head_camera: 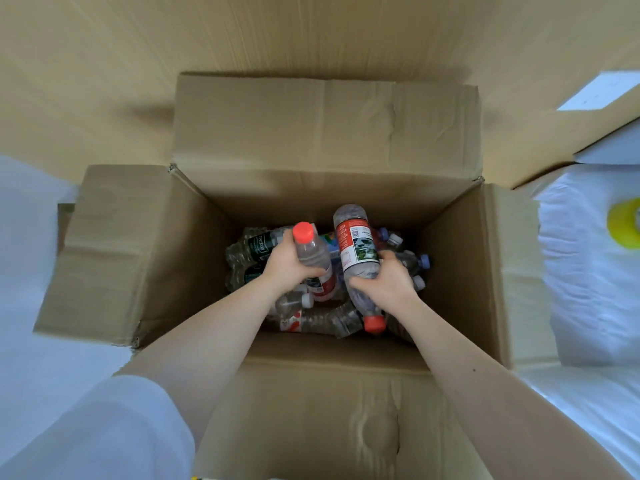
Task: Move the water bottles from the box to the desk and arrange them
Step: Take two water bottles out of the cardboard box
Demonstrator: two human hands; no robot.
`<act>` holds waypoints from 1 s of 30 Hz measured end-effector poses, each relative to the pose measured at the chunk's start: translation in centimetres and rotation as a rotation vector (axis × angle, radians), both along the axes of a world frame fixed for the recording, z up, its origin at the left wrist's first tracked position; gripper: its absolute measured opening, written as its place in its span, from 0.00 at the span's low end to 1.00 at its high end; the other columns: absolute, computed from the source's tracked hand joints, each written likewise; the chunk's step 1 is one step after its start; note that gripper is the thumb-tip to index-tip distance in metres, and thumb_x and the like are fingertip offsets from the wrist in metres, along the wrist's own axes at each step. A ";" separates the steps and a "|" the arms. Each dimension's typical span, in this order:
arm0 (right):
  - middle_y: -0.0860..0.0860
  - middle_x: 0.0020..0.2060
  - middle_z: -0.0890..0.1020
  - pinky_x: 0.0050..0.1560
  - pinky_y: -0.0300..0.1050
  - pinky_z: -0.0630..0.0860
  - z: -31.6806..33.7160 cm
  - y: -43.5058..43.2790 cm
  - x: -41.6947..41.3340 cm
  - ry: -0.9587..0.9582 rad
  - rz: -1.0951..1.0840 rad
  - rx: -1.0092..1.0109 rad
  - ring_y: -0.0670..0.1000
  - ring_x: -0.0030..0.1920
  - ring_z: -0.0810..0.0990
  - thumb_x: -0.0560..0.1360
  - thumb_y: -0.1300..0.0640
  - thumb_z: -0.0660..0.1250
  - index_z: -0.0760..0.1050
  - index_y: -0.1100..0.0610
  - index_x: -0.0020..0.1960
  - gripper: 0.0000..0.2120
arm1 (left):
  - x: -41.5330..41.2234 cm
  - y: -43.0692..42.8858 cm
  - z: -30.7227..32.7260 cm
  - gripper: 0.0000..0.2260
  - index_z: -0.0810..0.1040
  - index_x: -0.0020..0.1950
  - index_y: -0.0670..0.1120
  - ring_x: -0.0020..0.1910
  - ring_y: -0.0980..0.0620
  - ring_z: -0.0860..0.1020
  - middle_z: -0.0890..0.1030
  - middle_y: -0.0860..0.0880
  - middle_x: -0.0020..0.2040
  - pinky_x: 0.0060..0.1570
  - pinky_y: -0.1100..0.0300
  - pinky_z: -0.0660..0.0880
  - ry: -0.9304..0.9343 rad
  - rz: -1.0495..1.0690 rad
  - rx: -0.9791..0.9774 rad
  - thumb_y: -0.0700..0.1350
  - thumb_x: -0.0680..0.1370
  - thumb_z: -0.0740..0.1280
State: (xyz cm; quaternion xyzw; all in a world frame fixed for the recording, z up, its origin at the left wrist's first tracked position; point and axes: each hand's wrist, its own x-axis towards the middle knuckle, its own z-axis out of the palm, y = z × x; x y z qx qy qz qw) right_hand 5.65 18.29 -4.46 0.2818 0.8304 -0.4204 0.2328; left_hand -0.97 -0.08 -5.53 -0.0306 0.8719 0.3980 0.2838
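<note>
An open cardboard box [460,271] fills the middle of the view, with several clear plastic water bottles [322,318] piled at its bottom. My left hand [287,263] grips a clear bottle with a red cap [310,251], its cap pointing up and away from me. My right hand [389,282] grips a second red-capped bottle with a red and white label [356,252]; it is turned over, cap towards me and base away. Both hands are inside the box, just above the pile.
The box's four flaps [322,123] are folded outward. Flattened brown cardboard [173,36] lies beyond the box. A white covered surface [588,265] at the right carries a yellow roll of tape [625,225]. More white material [31,244] lies at the left.
</note>
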 end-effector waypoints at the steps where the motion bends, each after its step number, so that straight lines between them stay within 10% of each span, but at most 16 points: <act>1: 0.56 0.60 0.78 0.52 0.44 0.73 0.4 0.0 0.0 0.012 -0.005 -0.014 0.55 0.59 0.77 0.66 0.51 0.77 0.65 0.60 0.68 0.36 | 0.0 -0.2 0.6 0.33 0.67 0.61 0.43 0.48 0.55 0.73 0.72 0.56 0.47 0.47 0.64 0.65 0.022 0.003 -0.005 0.43 0.63 0.81; 10: 0.52 0.65 0.70 0.61 0.51 0.73 5.1 -1.0 0.3 0.165 0.061 -0.168 0.54 0.62 0.72 0.71 0.53 0.71 0.54 0.37 0.74 0.39 | 0.2 -0.6 6.2 0.30 0.64 0.54 0.47 0.39 0.62 0.72 0.72 0.58 0.43 0.35 0.67 0.66 0.128 -0.002 -0.031 0.44 0.63 0.81; 14: 0.57 0.61 0.73 0.42 0.43 0.77 7.4 -1.5 0.4 0.177 0.099 -0.129 0.53 0.44 0.78 0.75 0.51 0.64 0.60 0.33 0.72 0.29 | 0.3 -1.0 8.9 0.30 0.63 0.56 0.47 0.41 0.58 0.74 0.73 0.56 0.44 0.37 0.65 0.68 0.165 -0.004 0.000 0.42 0.65 0.80; 30: 0.49 0.60 0.75 0.55 0.47 0.77 14.7 -5.2 3.9 0.554 -0.417 -0.357 0.49 0.56 0.76 0.80 0.49 0.61 0.73 0.40 0.62 0.12 | 2.3 -4.6 14.2 0.25 0.67 0.57 0.43 0.51 0.51 0.77 0.78 0.48 0.52 0.55 0.53 0.74 0.205 -0.098 0.213 0.38 0.68 0.78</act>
